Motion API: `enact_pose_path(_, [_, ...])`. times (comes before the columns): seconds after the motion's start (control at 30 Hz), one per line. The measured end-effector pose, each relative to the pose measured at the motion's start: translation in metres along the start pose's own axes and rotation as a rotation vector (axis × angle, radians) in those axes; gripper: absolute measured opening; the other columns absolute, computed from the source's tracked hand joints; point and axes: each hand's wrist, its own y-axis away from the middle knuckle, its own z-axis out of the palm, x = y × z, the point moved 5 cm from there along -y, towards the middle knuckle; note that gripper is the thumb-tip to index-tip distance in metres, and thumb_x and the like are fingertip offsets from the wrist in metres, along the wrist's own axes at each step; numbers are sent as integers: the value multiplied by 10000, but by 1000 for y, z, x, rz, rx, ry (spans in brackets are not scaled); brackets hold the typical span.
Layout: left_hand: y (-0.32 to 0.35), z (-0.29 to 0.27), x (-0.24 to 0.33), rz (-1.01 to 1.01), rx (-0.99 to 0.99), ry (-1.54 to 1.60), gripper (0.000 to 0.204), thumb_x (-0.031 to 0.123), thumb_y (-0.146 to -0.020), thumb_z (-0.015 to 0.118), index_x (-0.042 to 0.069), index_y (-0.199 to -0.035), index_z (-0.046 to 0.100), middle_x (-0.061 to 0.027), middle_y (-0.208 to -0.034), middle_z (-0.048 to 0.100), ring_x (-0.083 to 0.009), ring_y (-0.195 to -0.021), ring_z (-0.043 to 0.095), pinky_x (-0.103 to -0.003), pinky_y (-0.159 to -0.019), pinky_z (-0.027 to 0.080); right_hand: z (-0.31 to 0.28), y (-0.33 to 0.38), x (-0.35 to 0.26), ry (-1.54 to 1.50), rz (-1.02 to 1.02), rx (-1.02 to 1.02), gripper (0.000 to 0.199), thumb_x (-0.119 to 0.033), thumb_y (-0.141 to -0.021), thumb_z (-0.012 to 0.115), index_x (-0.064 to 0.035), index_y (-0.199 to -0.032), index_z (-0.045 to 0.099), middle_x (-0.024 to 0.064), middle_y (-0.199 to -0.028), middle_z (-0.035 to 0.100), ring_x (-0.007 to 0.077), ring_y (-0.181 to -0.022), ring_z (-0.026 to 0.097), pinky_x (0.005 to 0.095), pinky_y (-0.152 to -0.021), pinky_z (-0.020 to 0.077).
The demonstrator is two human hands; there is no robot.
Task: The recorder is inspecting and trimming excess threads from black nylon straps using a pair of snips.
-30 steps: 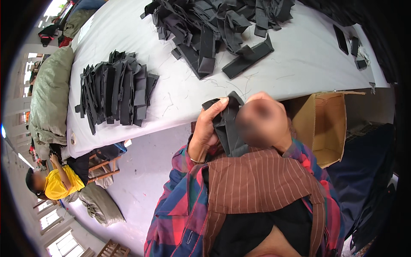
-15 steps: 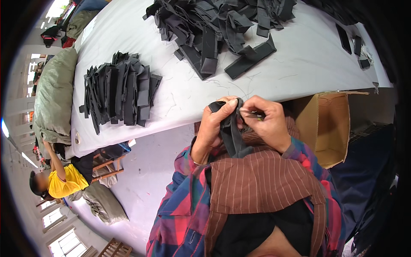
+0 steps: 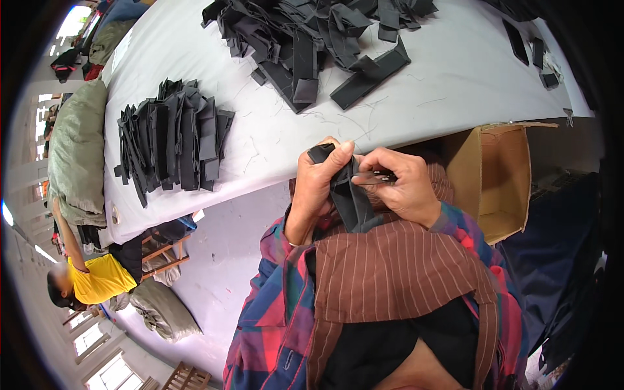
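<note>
Two hands, left (image 3: 320, 185), right (image 3: 402, 187), pinching black fabric strip (image 3: 350, 201) between them (chest-high)

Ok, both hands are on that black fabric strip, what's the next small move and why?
Probably snip the stray thread at the strip's top end. The left hand pinches the black fabric strip upright, while the right hand holds what looks like a small dark tool against it.
</note>
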Motion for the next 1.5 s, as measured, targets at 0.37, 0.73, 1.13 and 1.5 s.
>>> enact_pose_path(0.37, [2, 0, -2, -38, 82, -56, 296, 182, -860, 676, 89, -638, 503, 50, -598, 470, -35, -527, 400, -208, -474, 335, -14, -3, -2, 211, -5, 73, 151, -19, -746, 677, -17, -741, 526, 97, -616, 531, 184, -515, 501, 278, -511, 416])
enact_pose_path(0.73, [-5, 14, 5, -10, 125, -184, 158, 162, -867, 659, 9, -853, 622, 39, -731, 541, -34, -613, 466, -190, -538, 374, -20, -26, 4, 229, -163, 211, 120, -65, -716, 683, -51, -749, 569, 66, -660, 570, 233, -583, 579, 313, -521, 439])
enact_pose_path(1.13, [-9, 6, -6, -64, -21, -6, 153, 132, -877, 650, 3, -809, 605, 14, -703, 551, -41, -607, 474, -200, -534, 391, -13, -3, 6, 9, 23, -39, 159, -146, -734, 725, -69, -806, 606, 71, -722, 599, 228, -589, 568, 309, -551, 436])
enact_pose_path(1.5, [-11, 11, -6, -49, -38, -100, 190, 137, -879, 652, 29, -748, 567, 32, -672, 511, -33, -581, 436, -193, -506, 363, -10, -1, 2, -205, 0, -230, 78, -20, -716, 627, -19, -761, 563, 56, -627, 541, 136, -568, 501, 267, -551, 418])
